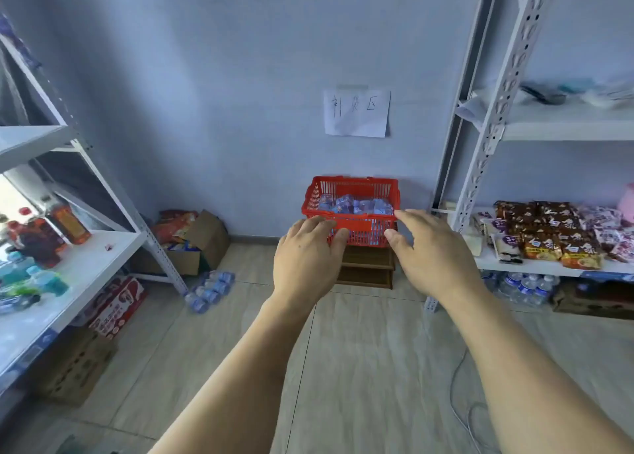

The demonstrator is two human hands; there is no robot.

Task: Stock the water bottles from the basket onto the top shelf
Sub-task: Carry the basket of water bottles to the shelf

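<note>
Both open hands (305, 251) (429, 247) reach toward red basket (353, 185) of bottles (356, 206).

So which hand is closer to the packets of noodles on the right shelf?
Right. The right hand reaches by the red plastic basket's right end, on the orange noodle packets' side; the left hand is at its left end.

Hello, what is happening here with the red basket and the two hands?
A person is reaching with both arms toward a red basket that stands on a small wooden stand against the wall. The basket holds water bottles. The left hand and right hand are open, fingers spread, in front of the basket's near rim; whether they already touch it cannot be told. No bottle has been picked up. Metal shelves stand on both sides.
</note>
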